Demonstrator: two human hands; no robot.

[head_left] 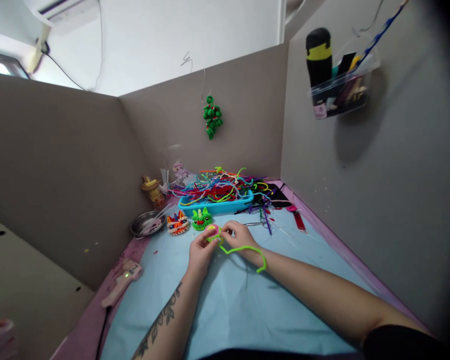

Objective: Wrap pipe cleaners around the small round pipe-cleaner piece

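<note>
My left hand is closed around the edge of a small pink and yellow-green pipe-cleaner piece, partly hidden by the fingers. On the piece's right side, my right hand pinches at the lime-green pipe cleaner. The long free end of that stem curves out below the right hand and over the wrist. Just beyond the hands sit a green animal-head figure and an orange and cream one, both made of fuzzy stems.
A blue tray heaped with coloured pipe cleaners stands at the back. Scissors lie right of the hands. At left are a metal bowl, a yellow-lidded cup and a pink glue gun. Grey partitions enclose the table.
</note>
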